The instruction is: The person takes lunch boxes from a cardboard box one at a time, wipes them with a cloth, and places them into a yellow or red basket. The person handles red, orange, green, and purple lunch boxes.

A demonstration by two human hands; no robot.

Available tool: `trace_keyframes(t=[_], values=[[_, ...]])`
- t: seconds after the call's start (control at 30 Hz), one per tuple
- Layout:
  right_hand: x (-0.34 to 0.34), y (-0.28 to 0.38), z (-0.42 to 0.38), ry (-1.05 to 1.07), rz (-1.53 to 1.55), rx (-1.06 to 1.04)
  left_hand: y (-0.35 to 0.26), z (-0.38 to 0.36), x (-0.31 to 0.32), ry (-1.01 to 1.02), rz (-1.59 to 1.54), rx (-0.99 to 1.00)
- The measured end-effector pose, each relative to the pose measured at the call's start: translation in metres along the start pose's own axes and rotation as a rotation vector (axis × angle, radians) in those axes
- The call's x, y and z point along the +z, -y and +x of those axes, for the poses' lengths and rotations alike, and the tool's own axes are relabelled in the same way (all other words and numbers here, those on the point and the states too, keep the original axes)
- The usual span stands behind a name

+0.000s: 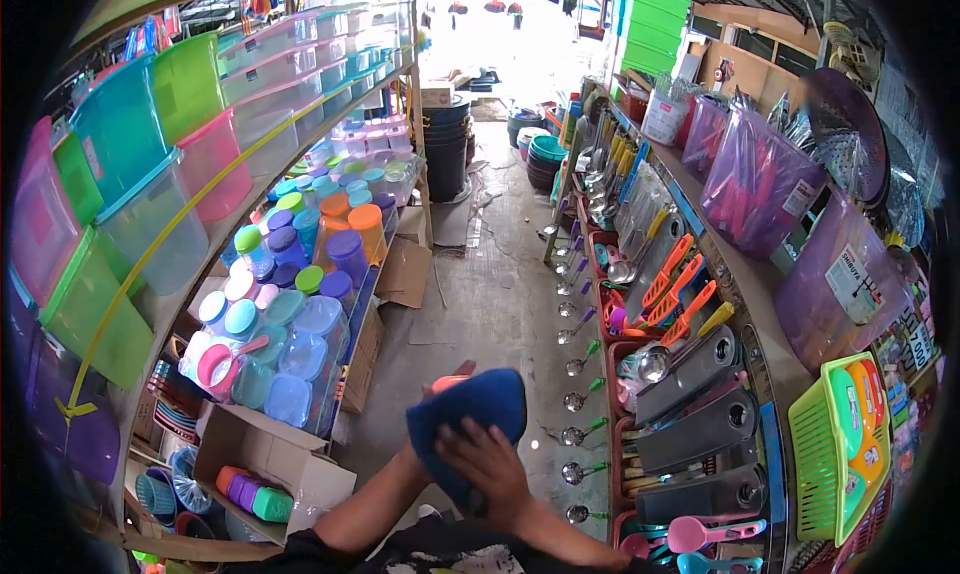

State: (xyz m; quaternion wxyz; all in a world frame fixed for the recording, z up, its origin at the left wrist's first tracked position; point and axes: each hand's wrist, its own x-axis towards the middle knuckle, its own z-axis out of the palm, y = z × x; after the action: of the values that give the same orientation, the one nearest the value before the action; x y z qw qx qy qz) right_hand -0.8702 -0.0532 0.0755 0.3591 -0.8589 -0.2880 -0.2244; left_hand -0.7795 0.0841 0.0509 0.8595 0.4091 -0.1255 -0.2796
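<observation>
In front of my body, a dark blue cloth (pixel 485 399) is draped over something, and an orange edge of an item (pixel 450 382) shows at its far side. My left hand (pixel 466 369) is beneath, supporting that orange item; only its fingertips and wrist show past the cloth. On top, my right hand (pixel 485 462) presses the cloth down with its fingers lying along it. The cloth hides most of the orange item, so its kind does not show.
Lidded plastic jars (pixel 290 274) crowd the left shelf, above an open cardboard box (pixel 240 444). On the right hang ladles (pixel 572 436) beside a utensil rack, with purple bins (pixel 755 184) above. A concrete aisle (pixel 480 274) runs ahead toward stacked black buckets (pixel 447 154).
</observation>
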Motion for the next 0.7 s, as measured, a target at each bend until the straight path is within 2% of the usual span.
trace_keyframes(t=[0.07, 0.1, 0.13, 0.2, 0.23, 0.3, 0.33, 0.43, 0.53, 0.67, 0.7], values=[[0.005, -0.007, -0.02, -0.019, 0.099, -0.05, 0.006, 0.008, -0.012, 0.27, -0.566, 0.008], [0.004, -0.011, -0.028, -0.036, 0.201, -0.098, -0.001, 0.01, 0.001, 0.168, -0.477, 0.009], [-0.003, -0.015, -0.034, -0.035, 0.196, -0.098, -0.002, 0.014, 0.003, 0.173, -0.479, 0.009], [-0.018, -0.021, -0.044, -0.105, 0.382, -0.023, -0.003, 0.022, 0.006, 0.089, -0.232, 0.043], [-0.018, -0.022, -0.053, -0.111, 0.375, -0.022, -0.003, 0.024, 0.014, 0.07, -0.322, 0.017], [-0.019, -0.022, -0.072, -0.398, 0.304, 0.414, 0.002, 0.029, 0.025, 0.096, -0.359, -0.007], [-0.028, -0.022, -0.067, -0.412, 0.295, 0.421, 0.007, 0.031, 0.03, 0.112, -0.398, -0.028], [-0.063, -0.016, -0.045, -0.278, -0.004, 0.522, 0.029, 0.039, 0.052, 0.116, -0.373, -0.096], [-0.067, -0.02, -0.062, -0.308, -0.112, 0.547, 0.058, 0.045, 0.075, 0.131, -0.323, -0.146], [-0.089, -0.009, -0.077, -0.379, -0.274, 0.702, 0.084, 0.049, 0.104, 0.166, -0.182, -0.144], [-0.095, -0.007, -0.079, -0.421, -0.314, 0.727, 0.087, 0.051, 0.107, 0.252, -0.098, -0.161]])
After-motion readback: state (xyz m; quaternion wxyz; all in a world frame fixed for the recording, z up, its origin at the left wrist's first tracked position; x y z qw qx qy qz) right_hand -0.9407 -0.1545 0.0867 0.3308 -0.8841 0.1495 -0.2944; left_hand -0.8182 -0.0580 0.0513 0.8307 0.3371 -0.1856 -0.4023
